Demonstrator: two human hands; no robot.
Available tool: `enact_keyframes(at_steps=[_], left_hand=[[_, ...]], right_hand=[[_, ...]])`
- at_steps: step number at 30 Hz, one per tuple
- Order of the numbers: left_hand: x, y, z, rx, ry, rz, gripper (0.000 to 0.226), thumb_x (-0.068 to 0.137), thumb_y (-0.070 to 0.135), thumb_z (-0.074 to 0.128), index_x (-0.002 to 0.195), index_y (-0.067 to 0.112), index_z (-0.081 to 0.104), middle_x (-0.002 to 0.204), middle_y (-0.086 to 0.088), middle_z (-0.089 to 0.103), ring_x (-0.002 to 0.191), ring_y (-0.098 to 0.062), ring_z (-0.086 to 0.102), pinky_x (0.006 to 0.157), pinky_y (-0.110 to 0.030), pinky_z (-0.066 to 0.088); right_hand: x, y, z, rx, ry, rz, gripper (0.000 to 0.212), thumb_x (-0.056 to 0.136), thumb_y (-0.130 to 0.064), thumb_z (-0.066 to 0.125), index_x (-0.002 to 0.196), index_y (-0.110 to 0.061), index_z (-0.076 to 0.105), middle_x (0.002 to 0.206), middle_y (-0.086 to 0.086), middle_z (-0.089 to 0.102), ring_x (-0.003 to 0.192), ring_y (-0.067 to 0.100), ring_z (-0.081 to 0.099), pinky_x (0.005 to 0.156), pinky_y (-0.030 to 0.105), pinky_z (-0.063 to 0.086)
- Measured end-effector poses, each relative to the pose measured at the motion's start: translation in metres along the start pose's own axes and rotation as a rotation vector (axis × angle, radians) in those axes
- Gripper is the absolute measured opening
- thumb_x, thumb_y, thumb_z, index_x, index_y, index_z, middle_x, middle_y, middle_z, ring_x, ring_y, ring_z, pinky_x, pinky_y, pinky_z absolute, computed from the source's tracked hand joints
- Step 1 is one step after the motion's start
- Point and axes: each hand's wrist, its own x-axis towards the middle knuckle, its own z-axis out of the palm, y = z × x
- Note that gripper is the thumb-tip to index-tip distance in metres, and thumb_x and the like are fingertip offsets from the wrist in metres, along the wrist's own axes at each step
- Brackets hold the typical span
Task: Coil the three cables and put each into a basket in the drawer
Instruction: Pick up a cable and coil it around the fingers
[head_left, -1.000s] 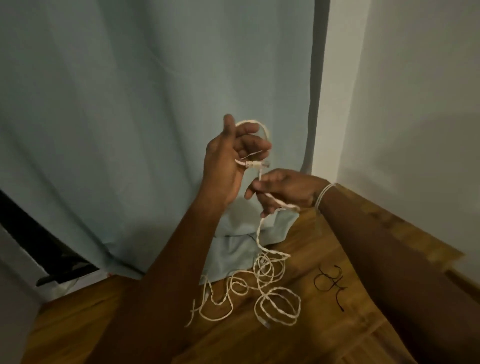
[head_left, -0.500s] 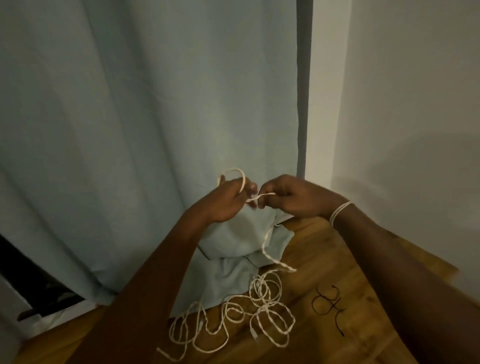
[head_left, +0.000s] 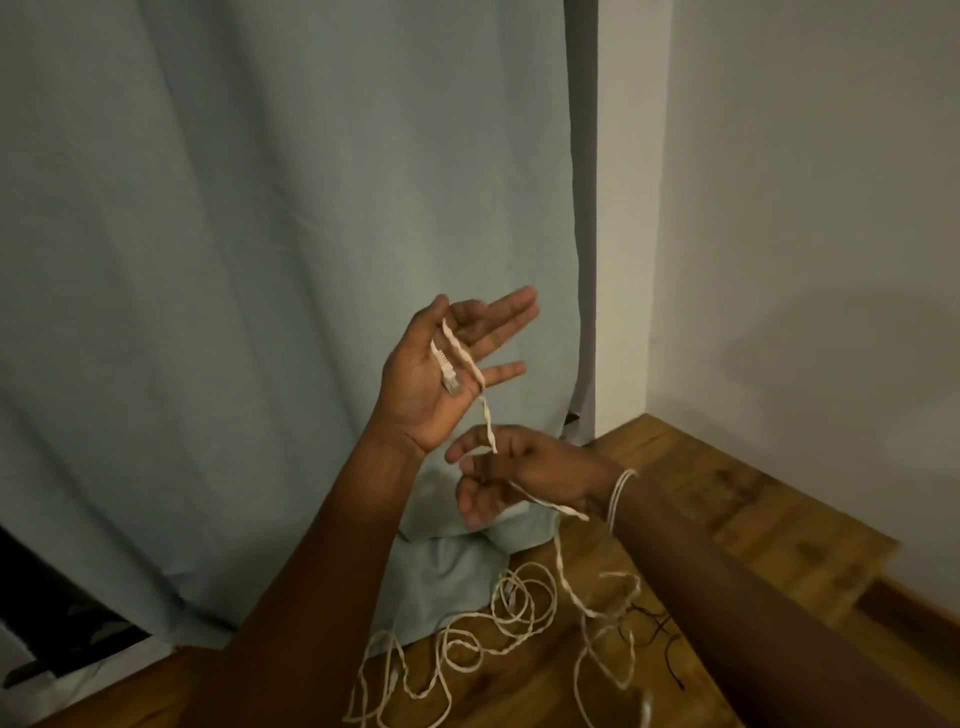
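Observation:
A long white twisted cable (head_left: 519, 613) lies in loose loops on the wooden floor and rises to my hands. Its end with a clear plug (head_left: 450, 382) rests in the palm of my left hand (head_left: 447, 379), which is held up with fingers spread, the cable hooked behind the thumb. Just below, my right hand (head_left: 511, 478) pinches the cable between thumb and forefinger; the strand runs on over the right wrist and down to the floor. A thin dark cable (head_left: 660, 634) lies on the floor beside the white loops. No drawer or basket shows.
A pale blue curtain (head_left: 291, 291) hangs in front, its hem bunched on the wooden floor (head_left: 753, 514). A white wall (head_left: 810, 218) meets the floor at the right. A dark object (head_left: 47, 623) sits at the lower left. A thin white band circles my right wrist.
My left hand has risen and opened, so the earlier small loop is gone and the plug end lies in the palm. My right hand has dropped lower along the cable.

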Motion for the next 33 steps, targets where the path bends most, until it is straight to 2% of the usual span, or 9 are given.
enact_keyframes(at_steps=[4, 7, 11, 16, 20, 23, 28, 30, 33], left_hand=[[-0.002, -0.008, -0.028, 0.853, 0.229, 0.04, 0.045, 0.102, 0.033, 0.03, 0.094, 0.019, 0.072, 0.138, 0.006, 0.057, 0.129, -0.002, 0.048, 0.108, -0.033, 0.032], [-0.014, -0.023, -0.034, 1.225, 0.096, -0.175, 0.047, 0.104, 0.031, 0.036, 0.08, 0.018, 0.074, 0.097, -0.004, 0.076, 0.094, -0.011, 0.07, 0.093, -0.035, 0.05], [-0.028, -0.028, -0.023, 0.642, 0.012, -0.338, 0.065, 0.1, 0.05, 0.032, 0.065, 0.004, 0.062, 0.035, -0.006, 0.045, 0.029, -0.017, 0.038, 0.078, -0.034, 0.054], [-0.018, -0.01, 0.002, -0.117, -0.233, -0.145, 0.049, 0.097, 0.039, 0.045, 0.059, 0.011, 0.059, 0.034, -0.001, 0.05, 0.023, -0.012, 0.032, 0.09, -0.039, 0.055], [0.005, -0.003, 0.006, -0.053, 0.035, 0.094, 0.052, 0.101, 0.032, 0.032, 0.079, 0.009, 0.073, 0.097, -0.018, 0.075, 0.094, -0.027, 0.073, 0.103, -0.043, 0.048], [0.012, -0.017, -0.017, 0.651, 0.208, 0.203, 0.047, 0.105, 0.029, 0.031, 0.099, 0.009, 0.073, 0.118, -0.012, 0.07, 0.119, -0.026, 0.062, 0.11, -0.036, 0.041], [-0.002, -0.035, -0.034, 1.41, 0.185, 0.011, 0.04, 0.104, 0.03, 0.038, 0.082, 0.016, 0.069, 0.081, -0.005, 0.071, 0.078, -0.012, 0.066, 0.081, -0.029, 0.047], [-0.008, -0.036, -0.031, 1.202, 0.15, -0.147, 0.054, 0.103, 0.039, 0.037, 0.068, 0.01, 0.065, 0.049, -0.007, 0.058, 0.047, -0.016, 0.054, 0.075, -0.037, 0.048], [-0.015, -0.031, -0.015, 0.436, -0.063, -0.28, 0.056, 0.101, 0.04, 0.039, 0.059, 0.006, 0.053, 0.032, -0.001, 0.038, 0.026, -0.013, 0.033, 0.102, -0.043, 0.041]], right_hand=[[-0.016, -0.019, -0.01, -0.707, -0.098, 0.117, 0.023, 0.096, -0.017, 0.057, 0.099, 0.004, 0.065, 0.081, 0.014, 0.071, 0.073, 0.025, 0.064, 0.072, 0.039, 0.054], [-0.03, -0.05, -0.027, -0.982, 0.099, -0.002, 0.012, 0.09, -0.023, 0.067, 0.08, -0.02, 0.071, 0.073, -0.007, 0.066, 0.066, 0.007, 0.061, 0.067, 0.029, 0.05], [-0.037, -0.083, -0.054, -0.816, 0.357, -0.324, 0.01, 0.085, -0.021, 0.077, 0.09, -0.012, 0.077, 0.08, -0.001, 0.075, 0.07, 0.009, 0.068, 0.069, 0.022, 0.056], [-0.005, -0.048, -0.037, -0.188, 0.428, -0.41, 0.017, 0.092, -0.006, 0.065, 0.109, 0.0, 0.064, 0.088, 0.012, 0.067, 0.072, 0.019, 0.062, 0.065, 0.026, 0.056], [0.008, -0.007, -0.008, -0.204, 0.166, -0.002, 0.019, 0.096, -0.015, 0.059, 0.112, -0.004, 0.063, 0.1, 0.019, 0.072, 0.087, 0.024, 0.07, 0.078, 0.04, 0.058], [-0.001, -0.015, -0.008, -0.826, 0.0, 0.124, 0.017, 0.087, -0.021, 0.069, 0.095, -0.006, 0.069, 0.083, 0.009, 0.074, 0.074, 0.018, 0.069, 0.08, 0.04, 0.058], [-0.021, -0.064, -0.029, -1.113, 0.16, -0.028, 0.01, 0.085, -0.025, 0.072, 0.088, -0.016, 0.075, 0.076, -0.006, 0.067, 0.067, 0.008, 0.061, 0.069, 0.028, 0.054], [-0.03, -0.082, -0.047, -1.052, 0.28, -0.181, 0.009, 0.083, -0.022, 0.075, 0.089, -0.016, 0.077, 0.076, -0.006, 0.07, 0.064, 0.005, 0.062, 0.064, 0.021, 0.049], [-0.04, -0.088, -0.07, -0.617, 0.434, -0.363, 0.022, 0.076, -0.014, 0.084, 0.091, -0.005, 0.071, 0.08, 0.006, 0.071, 0.069, 0.016, 0.065, 0.069, 0.026, 0.055]])
